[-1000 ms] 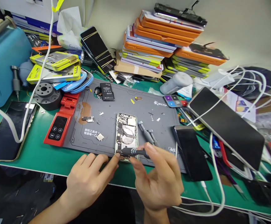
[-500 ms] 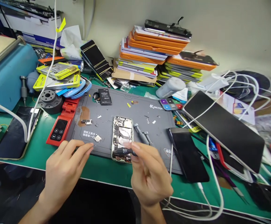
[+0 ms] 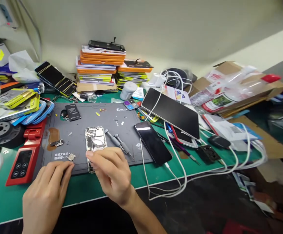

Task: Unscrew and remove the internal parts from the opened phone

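An opened phone (image 3: 88, 138) with bare inner parts lies on the dark grey work mat (image 3: 83, 112). Above its lower end is my right hand (image 3: 113, 174), thumb and index finger pressed together; whatever they pinch is hidden. My left hand (image 3: 46, 188) rests by the mat's front edge with its fingers closed together, and I cannot make out anything in them. Just beyond those fingertips lies a small metal plate (image 3: 71, 157). Two grey screwdrivers (image 3: 119, 143) lie right of the phone. A black battery (image 3: 72, 112) is farther back on the mat.
Left of the mat stands a red device with buttons (image 3: 22, 165). A black phone (image 3: 153, 143) and a larger dark tablet (image 3: 172, 112) lie to the right among white cables (image 3: 184, 172). Orange boxes (image 3: 102, 58) are stacked at the back, with a white bottle (image 3: 128, 90) beside them.
The view has swung to the right, so the bench appears shifted left. The dark striped tool seen in my right fingers before no longer shows. My left hand stays near the metal plate.
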`<action>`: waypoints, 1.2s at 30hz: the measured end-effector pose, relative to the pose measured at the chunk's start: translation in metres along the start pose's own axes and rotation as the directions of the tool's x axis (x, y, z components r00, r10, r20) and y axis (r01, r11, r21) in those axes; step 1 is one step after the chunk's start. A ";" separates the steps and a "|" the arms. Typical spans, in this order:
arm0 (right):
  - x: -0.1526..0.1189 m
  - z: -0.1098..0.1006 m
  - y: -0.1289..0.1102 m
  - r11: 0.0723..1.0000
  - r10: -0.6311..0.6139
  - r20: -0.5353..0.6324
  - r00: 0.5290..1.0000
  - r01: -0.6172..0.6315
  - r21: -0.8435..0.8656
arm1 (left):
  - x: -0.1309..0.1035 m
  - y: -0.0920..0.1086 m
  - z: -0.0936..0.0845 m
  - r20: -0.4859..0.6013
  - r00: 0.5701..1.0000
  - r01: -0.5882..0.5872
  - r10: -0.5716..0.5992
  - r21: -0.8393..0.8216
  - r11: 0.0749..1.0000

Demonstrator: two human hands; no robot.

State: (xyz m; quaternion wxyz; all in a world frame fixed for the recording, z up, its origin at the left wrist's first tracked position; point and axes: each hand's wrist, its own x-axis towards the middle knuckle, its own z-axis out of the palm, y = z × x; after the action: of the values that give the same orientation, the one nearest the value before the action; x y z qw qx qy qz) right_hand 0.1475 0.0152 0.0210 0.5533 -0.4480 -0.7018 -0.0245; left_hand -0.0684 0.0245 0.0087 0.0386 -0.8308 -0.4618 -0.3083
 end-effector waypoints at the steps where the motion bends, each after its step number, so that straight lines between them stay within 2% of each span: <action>1: 0.000 0.002 0.001 1.000 -0.003 0.006 1.000 0.003 0.000 | -0.001 0.001 0.000 0.016 0.998 0.055 -0.053 -0.093 0.994; 3: -0.002 0.006 0.003 0.999 -0.028 0.022 0.999 0.027 0.030 | -0.001 0.004 -0.004 0.058 0.982 0.188 -0.179 -0.304 0.934; 6: -0.008 0.007 0.004 0.994 -0.040 0.017 0.999 0.038 0.106 | 0.000 0.013 -0.010 0.102 0.929 0.341 -0.356 -0.616 0.710; 8: -0.009 -0.002 0.007 0.989 0.092 -0.083 0.992 -0.082 0.125 | 0.003 0.019 -0.010 0.156 0.899 0.375 -0.410 -0.759 0.533; 9: -0.009 -0.010 0.010 0.974 0.204 -0.149 0.968 -0.186 0.126 | 0.004 0.021 -0.008 0.191 0.894 0.382 -0.405 -0.797 0.468; 10: -0.007 -0.020 0.014 0.954 0.300 -0.246 0.922 -0.288 0.084 | 0.005 0.022 -0.006 0.223 0.895 0.388 -0.386 -0.817 0.426; 11: -0.005 -0.031 0.020 0.929 0.359 -0.268 0.894 -0.369 0.015 | 0.005 0.023 -0.004 0.248 0.897 0.392 -0.366 -0.828 0.402; 12: -0.002 -0.043 0.027 0.902 0.396 -0.252 0.883 -0.426 -0.073 | 0.004 0.022 -0.001 0.267 0.895 0.403 -0.358 -0.828 0.390; 14: 0.003 -0.063 0.043 0.824 0.448 -0.138 0.883 -0.468 -0.320 | 0.001 0.020 0.004 0.304 0.884 0.436 -0.356 -0.810 0.392; 16: 0.005 -0.075 0.058 0.760 0.453 0.013 0.891 -0.379 -0.527 | -0.004 0.017 0.006 0.348 0.878 0.466 -0.330 -0.780 0.418; 17: 0.005 -0.077 0.065 0.733 0.465 0.091 0.881 -0.325 -0.598 | -0.006 0.015 0.006 0.375 0.876 0.477 -0.303 -0.764 0.435; 19: 0.003 -0.076 0.071 0.705 0.475 0.170 0.863 -0.257 -0.661 | -0.007 0.013 0.005 0.426 0.871 0.492 -0.246 -0.732 0.471; 24: -0.005 -0.065 0.062 0.719 0.434 0.141 0.890 -0.248 -0.649 | -0.003 0.012 0.001 0.470 0.863 0.495 -0.188 -0.706 0.507; 27: -0.008 -0.062 0.054 0.723 0.471 0.182 0.863 -0.260 -0.640 | -0.003 0.013 0.001 0.473 0.859 0.503 -0.195 -0.712 0.490; 33: 0.000 -0.061 0.053 0.740 0.594 0.180 0.784 -0.444 -0.505 | -0.007 0.012 0.004 0.468 0.839 0.542 -0.276 -0.754 0.370; 35: 0.003 -0.062 0.051 0.747 0.606 0.178 0.775 -0.478 -0.462 | -0.007 0.012 0.005 0.472 0.835 0.547 -0.284 -0.774 0.320; 36: 0.003 -0.062 0.049 0.756 0.599 0.156 0.785 -0.490 -0.434 | -0.007 0.013 0.004 0.482 0.829 0.554 -0.284 -0.780 0.292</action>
State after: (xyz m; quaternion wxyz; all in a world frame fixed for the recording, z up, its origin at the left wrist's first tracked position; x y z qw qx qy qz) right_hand 0.2265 0.0136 0.0247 0.3335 -0.7291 -0.5933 0.0722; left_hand -0.0591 0.0133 0.0040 -0.5523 -0.5971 -0.4261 -0.3961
